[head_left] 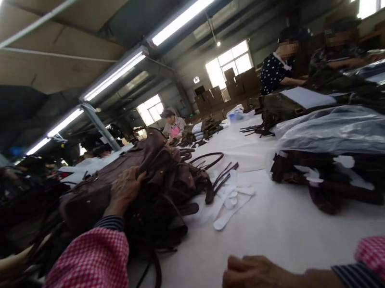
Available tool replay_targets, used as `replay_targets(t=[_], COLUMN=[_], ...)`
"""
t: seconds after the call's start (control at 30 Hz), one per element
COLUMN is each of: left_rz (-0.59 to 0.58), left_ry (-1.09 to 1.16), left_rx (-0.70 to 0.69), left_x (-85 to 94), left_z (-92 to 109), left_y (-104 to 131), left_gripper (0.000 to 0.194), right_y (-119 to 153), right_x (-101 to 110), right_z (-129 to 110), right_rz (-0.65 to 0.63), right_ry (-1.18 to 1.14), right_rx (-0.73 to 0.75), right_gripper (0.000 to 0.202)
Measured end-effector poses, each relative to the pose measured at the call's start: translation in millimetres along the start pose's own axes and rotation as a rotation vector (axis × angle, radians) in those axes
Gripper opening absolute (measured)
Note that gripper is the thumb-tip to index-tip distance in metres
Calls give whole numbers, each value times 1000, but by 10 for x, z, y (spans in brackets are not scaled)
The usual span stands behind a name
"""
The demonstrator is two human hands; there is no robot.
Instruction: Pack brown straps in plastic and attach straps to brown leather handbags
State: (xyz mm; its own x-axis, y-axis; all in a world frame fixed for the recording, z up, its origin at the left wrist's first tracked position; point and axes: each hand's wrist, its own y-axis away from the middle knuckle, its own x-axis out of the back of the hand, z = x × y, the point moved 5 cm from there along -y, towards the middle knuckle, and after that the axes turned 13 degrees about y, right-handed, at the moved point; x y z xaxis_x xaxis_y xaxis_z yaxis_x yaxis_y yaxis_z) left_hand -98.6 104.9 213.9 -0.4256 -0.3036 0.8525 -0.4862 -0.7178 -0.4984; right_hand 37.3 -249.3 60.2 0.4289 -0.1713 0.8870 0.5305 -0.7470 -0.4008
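My left hand lies flat on top of a dark brown leather bag, its fingers apart. That bag rests on a heap of similar brown bags, with straps and a handle hanging toward me. Low in the view, my right hand hovers over or rests on the white table; its fingers are curled and slightly blurred, and nothing shows between them. White strips lie on the table beside the bag heap.
Dark bags under clear plastic are piled at the right. Several people sit or stand farther off, one in a dotted top. At the left edge, another person's forearm reaches in. Cardboard boxes stand at the back.
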Motion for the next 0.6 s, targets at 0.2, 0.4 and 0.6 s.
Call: replay_targets(t=[0.2,0.4,0.6], left_rz=[184,176,-353], left_ry=[116,343,287], left_rx=[37,-325,-225], left_x=[185,-355,-1652], left_z=[91,1262,1817], left_y=[-37,790,1464], left_gripper=[43,33,44], right_y=[444,369,377], right_x=[-234,-438,-389], right_z=[422,484,474], right_rz=[95,218,430], right_ry=[257,431,567], right_rx=[-194,-132,-120], right_gripper=[13,24,21])
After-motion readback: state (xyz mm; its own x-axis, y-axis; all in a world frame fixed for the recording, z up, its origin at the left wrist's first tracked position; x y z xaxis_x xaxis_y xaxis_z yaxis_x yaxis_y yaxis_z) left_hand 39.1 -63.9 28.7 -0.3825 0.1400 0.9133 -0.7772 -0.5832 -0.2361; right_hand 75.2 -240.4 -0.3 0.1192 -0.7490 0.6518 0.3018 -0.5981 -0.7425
